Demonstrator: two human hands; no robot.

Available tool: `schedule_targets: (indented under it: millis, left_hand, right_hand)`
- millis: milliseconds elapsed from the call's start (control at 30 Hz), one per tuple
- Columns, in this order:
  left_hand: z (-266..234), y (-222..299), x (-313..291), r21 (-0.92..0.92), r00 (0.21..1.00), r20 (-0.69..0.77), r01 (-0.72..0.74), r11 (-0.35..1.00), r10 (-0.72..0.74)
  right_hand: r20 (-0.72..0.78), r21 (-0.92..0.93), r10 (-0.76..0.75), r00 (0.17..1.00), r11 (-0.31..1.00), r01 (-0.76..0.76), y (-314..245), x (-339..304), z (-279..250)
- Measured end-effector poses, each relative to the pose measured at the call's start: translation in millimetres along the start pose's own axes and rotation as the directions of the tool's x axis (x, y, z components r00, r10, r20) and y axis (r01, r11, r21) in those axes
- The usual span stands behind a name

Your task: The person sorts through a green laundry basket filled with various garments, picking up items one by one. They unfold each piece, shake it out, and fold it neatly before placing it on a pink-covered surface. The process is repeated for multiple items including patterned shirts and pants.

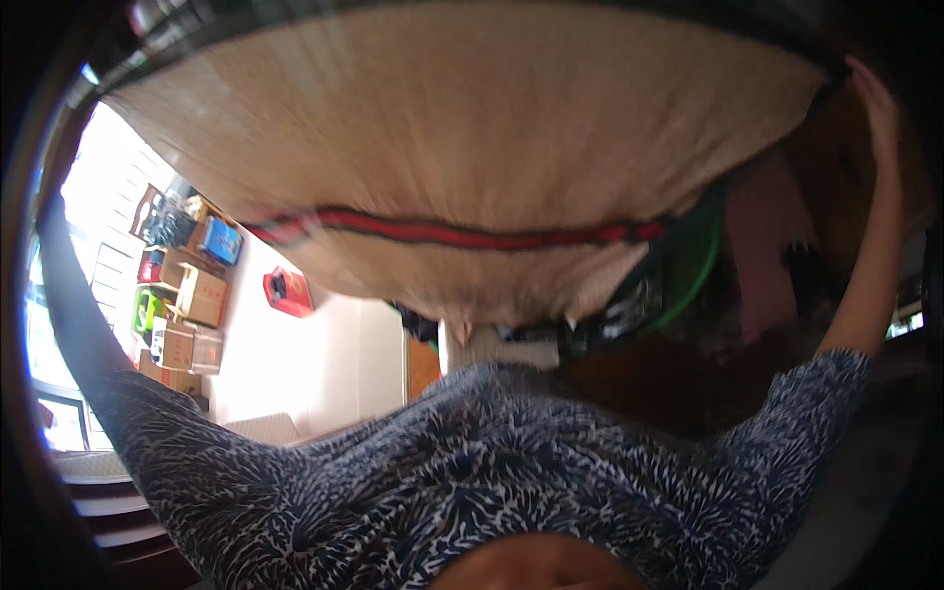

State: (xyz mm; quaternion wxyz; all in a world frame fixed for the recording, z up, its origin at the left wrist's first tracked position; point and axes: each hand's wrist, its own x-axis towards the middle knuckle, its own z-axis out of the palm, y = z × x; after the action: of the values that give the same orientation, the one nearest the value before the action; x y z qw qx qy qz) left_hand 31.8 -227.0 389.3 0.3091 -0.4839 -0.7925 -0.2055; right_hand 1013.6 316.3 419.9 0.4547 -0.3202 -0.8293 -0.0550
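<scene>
A wide beige cloth (472, 118) with a red stripe edged in black and a dark border along its top is spread in front of me. It hangs stretched between my raised arms. At its upper right corner my right hand (872, 93) is closed on the dark edge. My left hand (71, 147) is up at the opposite corner, dim against the bright window, its fingers hard to make out; the taut cloth runs to it. Folds sag in the cloth's lower part near my chest.
Stacked cardboard boxes (204, 295) and a blue box (219, 241) stand at the left by a bright window. A red open box (287, 292) sits on the pale floor (315, 383). Below the cloth at right is a green-rimmed tub (706, 256) with dark contents.
</scene>
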Motion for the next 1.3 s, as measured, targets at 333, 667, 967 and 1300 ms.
schedule_targets:
  millis: [333,667,967,1300]
  left_hand:
    - [-8.2,92.4,-128.2,-0.912,0.937,-0.051,0.098,0.399,-0.346]
    - [62.9,400.5,25.7,-0.982,0.889,-0.174,-0.188,-0.009,0.423]
    - [49.6,508.6,17.2,-0.962,0.852,-0.130,-0.233,0.145,0.507]
    - [121.2,527.9,-110.3,-0.956,0.961,-0.278,-0.276,-0.096,0.003]
  right_hand:
    - [-0.960,-0.068,-0.036,0.278,0.992,-0.106,-107.5,-217.3,18.1]
    - [-0.571,0.795,0.004,0.821,0.254,0.552,-275.1,-18.0,225.6]
    - [-0.014,0.977,0.043,0.999,0.212,0.004,-350.0,-24.2,292.3]
    - [-0.069,0.906,0.048,0.996,0.421,0.042,-318.8,-13.2,285.3]
